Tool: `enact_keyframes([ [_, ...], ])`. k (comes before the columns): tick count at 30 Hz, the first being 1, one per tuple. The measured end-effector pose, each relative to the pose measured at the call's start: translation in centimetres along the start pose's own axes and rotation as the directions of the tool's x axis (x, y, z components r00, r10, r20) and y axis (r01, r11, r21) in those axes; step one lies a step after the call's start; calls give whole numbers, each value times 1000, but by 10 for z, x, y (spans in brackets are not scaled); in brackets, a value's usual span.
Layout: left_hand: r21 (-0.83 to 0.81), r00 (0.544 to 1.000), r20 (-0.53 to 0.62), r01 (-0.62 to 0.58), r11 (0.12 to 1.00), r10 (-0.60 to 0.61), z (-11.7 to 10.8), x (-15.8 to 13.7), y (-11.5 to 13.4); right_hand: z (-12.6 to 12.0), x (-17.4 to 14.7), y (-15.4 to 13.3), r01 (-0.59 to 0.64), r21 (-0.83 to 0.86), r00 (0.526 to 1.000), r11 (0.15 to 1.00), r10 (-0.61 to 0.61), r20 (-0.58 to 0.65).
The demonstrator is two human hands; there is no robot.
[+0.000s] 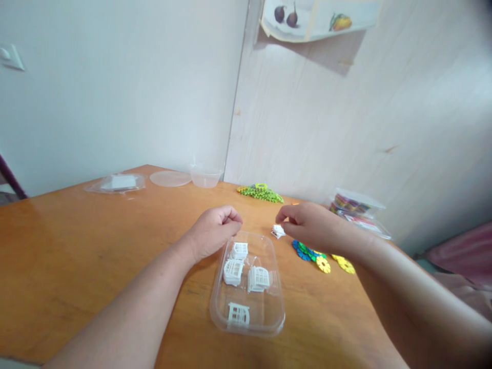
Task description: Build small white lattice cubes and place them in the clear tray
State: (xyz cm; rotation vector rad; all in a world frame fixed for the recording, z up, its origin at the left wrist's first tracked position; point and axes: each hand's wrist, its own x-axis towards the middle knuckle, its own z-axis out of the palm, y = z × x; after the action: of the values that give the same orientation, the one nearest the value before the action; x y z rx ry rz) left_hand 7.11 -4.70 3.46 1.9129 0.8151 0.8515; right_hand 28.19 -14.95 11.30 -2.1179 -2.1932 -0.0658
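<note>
A clear plastic tray point(279, 307) lies lengthwise in front of me. It holds small white lattice window pieces, with one stack point(258, 279) at the right, two at the left and a piece point(239, 314) at the near end. My left hand point(215, 230) is at the tray's far left corner, thumb and fingers pinched together; whatever is between them is hidden. My right hand point(303, 220) is curled with fingertips down beside a small white pile point(278, 231) on the table, right of the tray. Its fingertips partly hide one another, so any held piece cannot be made out.
Blue and green flower-shaped discs point(305, 251) and yellow ones point(323, 264) lie under my right forearm. Farther back are a green disc heap point(261, 192), a clear tub point(205, 177), a round lid point(170, 178) and a plastic package point(117, 182). Packed boxes point(359, 210) stand by the wall.
</note>
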Motion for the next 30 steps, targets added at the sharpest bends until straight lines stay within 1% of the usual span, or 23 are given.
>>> enact_keyframes([
  [4, 38, 1000, 10, -9, 999, 8, -1, 1, -1, 32, 22, 39, -89, -71, 995, 994, 92, 41],
  [6, 43, 1000, 10, -8, 999, 8, -1, 1, -1, 44, 29, 50, -80, -86, 994, 993, 87, 72],
  [9, 38, 1000, 13, -2, 999, 2, -1, 1, -1, 53, 35, 57, -33, -105, 994, 994, 44, 101],
  [15, 26, 1000, 11, 6, 1000, -6, 0, 1, 1, 58, 45, 60, 45, -126, 988, 991, -25, 151],
  [18, 24, 1000, 8, 10, 1000, -10, 0, 1, 1, 62, 50, 62, 29, -126, 986, 992, -8, 169],
  [22, 24, 1000, 14, 6, 1000, -7, 0, 0, 1, 64, 54, 63, -9, -99, 987, 995, 25, 162],
  [25, 24, 1000, 16, 13, 1000, -13, 0, 0, 1, 64, 54, 64, 2, -79, 988, 997, 10, 153],
  [30, 4, 999, 26, 25, 1000, -25, -1, 0, 2, 56, 48, 62, 8, -21, 995, 1000, -6, 99],
])
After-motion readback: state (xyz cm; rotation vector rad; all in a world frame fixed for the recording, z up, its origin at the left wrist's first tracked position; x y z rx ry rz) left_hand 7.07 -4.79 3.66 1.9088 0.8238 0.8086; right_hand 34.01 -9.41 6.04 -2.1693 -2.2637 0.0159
